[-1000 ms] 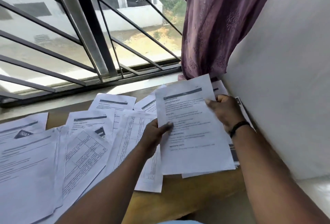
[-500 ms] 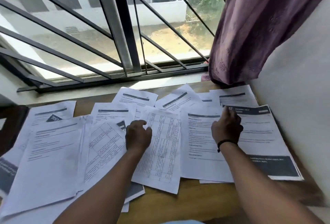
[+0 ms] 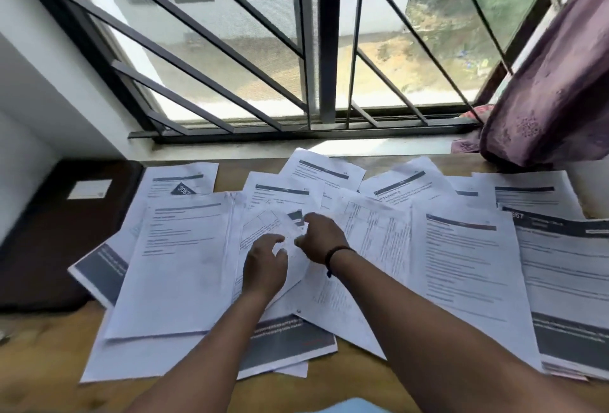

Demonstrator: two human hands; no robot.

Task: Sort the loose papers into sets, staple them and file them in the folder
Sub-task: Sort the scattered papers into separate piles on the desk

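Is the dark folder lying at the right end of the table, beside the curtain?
No, the dark folder lies at the left end of the table, while the purple curtain hangs at the right.

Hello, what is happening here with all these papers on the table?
A person is sorting loose papers spread over a wooden table by the window. Both the left hand and the right hand are on one sheet in the middle of the spread. A dark folder lies shut at the left. No stapler is in view.
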